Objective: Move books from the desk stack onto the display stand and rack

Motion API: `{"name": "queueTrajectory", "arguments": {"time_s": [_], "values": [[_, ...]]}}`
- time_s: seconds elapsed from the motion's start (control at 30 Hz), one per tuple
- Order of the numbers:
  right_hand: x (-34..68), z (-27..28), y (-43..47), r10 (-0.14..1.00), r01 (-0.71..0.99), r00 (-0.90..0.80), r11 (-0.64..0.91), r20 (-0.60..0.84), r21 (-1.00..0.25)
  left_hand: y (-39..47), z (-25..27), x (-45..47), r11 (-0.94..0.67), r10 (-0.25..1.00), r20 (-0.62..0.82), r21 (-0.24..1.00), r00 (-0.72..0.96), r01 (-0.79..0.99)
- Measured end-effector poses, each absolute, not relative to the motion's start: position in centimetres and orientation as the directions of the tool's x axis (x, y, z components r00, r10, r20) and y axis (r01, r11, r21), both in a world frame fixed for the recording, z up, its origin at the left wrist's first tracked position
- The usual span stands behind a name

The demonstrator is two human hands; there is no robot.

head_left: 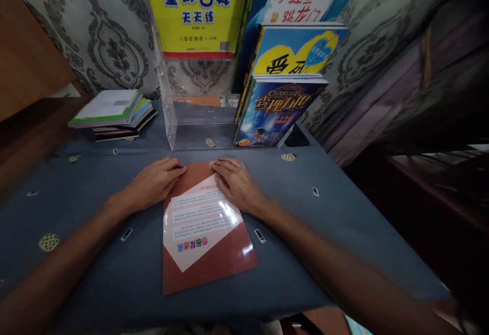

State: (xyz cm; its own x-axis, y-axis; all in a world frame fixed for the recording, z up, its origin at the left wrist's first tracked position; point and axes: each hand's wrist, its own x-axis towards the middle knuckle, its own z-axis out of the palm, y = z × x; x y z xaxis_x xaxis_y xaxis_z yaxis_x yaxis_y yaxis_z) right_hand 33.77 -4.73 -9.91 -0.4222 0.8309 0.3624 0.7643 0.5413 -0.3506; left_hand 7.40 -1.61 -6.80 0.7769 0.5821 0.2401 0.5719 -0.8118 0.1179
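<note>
A thin, glossy red-brown book (208,223) lies flat on the blue tablecloth in front of me. Its cover has a slanted white panel of text that appears upside down from my side. My left hand (155,182) holds the far left corner, thumb and fingers closed at the edge. At the far right corner, my right hand (239,184) grips the book, its fingers bent over the far edge and covering part of the panel.
Beyond my hands stands a clear acrylic book rack (202,136). It holds a yellow workbook (198,24) and, on the right, several upright books including a dark blue one (278,110). A stack of books (110,110) lies at the back left. The blue tablecloth (298,202) carries small printed patches.
</note>
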Motion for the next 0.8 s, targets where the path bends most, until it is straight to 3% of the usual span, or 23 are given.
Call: {"name": "queueTrajectory", "arguments": {"time_s": [0.33,0.67,0.8], "values": [[34.0,-10.2,-4.2,0.828,0.718,-0.399,0.549,0.393,-0.428,-0.3,-7.2,10.3,-0.824,0.566,0.228,0.130,0.792,0.552],[35.0,-10.8,-3.2,0.916,0.564,-0.189,0.395,0.353,-0.725,0.4,-7.2,13.6,-0.829,0.555,0.173,0.033,0.814,0.558],[35.2,-11.2,-2.7,0.930,0.508,-0.141,0.362,0.339,-0.782,0.7,-7.4,14.8,-0.835,0.547,0.163,0.035,0.821,0.549]]}}
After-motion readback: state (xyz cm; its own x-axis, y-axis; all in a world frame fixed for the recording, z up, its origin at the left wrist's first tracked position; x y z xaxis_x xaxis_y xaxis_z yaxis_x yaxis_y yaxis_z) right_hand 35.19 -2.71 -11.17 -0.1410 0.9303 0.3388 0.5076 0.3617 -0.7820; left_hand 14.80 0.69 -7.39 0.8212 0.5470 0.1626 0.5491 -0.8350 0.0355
